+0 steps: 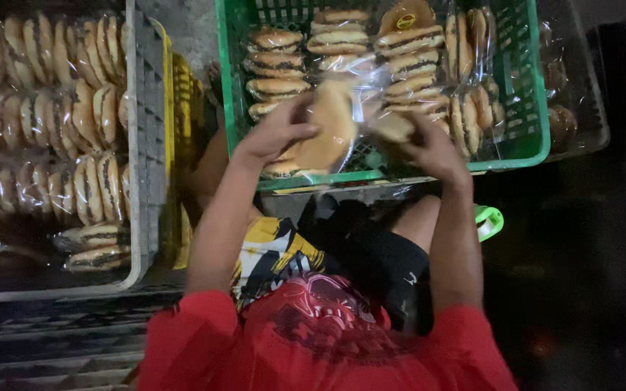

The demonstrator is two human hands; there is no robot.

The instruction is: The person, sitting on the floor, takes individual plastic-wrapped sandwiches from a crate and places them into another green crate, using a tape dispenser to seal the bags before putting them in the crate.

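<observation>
My left hand (pixel 278 130) grips a round filled bun (pixel 331 129) held on edge over the near rim of a green plastic crate (pixel 523 108). My right hand (pixel 432 145) holds a clear plastic bag (pixel 371 87) with another bun (pixel 393 127) at its mouth, right beside the first bun. Both hands are raised in front of me above my lap. Behind them the green crate holds several bagged stacks of filled buns (pixel 409 51).
A grey plastic crate (pixel 146 145) at left is packed with rows of bagged buns. A yellow crate edge (pixel 182 101) shows between the two crates. A darker crate (pixel 581 108) with buns sits at far right. A green tape dispenser (pixel 488 221) lies by my right knee.
</observation>
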